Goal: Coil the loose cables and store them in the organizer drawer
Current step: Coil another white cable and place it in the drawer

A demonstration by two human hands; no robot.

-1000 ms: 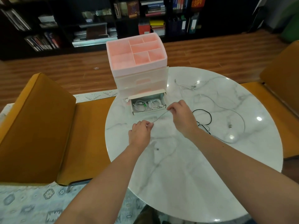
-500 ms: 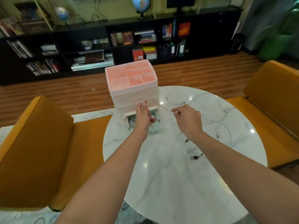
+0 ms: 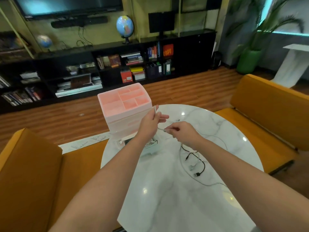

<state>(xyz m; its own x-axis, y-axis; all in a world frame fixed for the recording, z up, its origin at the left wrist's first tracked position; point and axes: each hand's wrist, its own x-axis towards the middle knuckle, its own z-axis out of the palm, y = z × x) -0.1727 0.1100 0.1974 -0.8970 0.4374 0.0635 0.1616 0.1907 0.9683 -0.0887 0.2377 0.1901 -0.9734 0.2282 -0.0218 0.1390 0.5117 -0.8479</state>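
A pink organizer [image 3: 124, 104] stands at the far left of the round marble table [image 3: 175, 198]. Its bottom drawer [image 3: 151, 146] is pulled out, mostly hidden behind my left arm. My left hand [image 3: 150, 123] is raised in front of the organizer and pinches a white cable [image 3: 155, 110] near its plug, which sticks up. My right hand [image 3: 182, 133] pinches the same cable further along, close to the left hand. A black cable [image 3: 199, 164] and other white cables [image 3: 187, 166] lie loose on the table to the right.
Orange upholstered seats [image 3: 33, 173] flank the table on the left and right [image 3: 270, 111]. A dark bookshelf [image 3: 117, 64] with books, globes and a monitor lines the far wall. A green plant pot [image 3: 249, 60] stands at the back right.
The camera has tilted up. Both hands have lifted the white cable off the table, and the right hand has drawn in close to the left, shortening the span between them.
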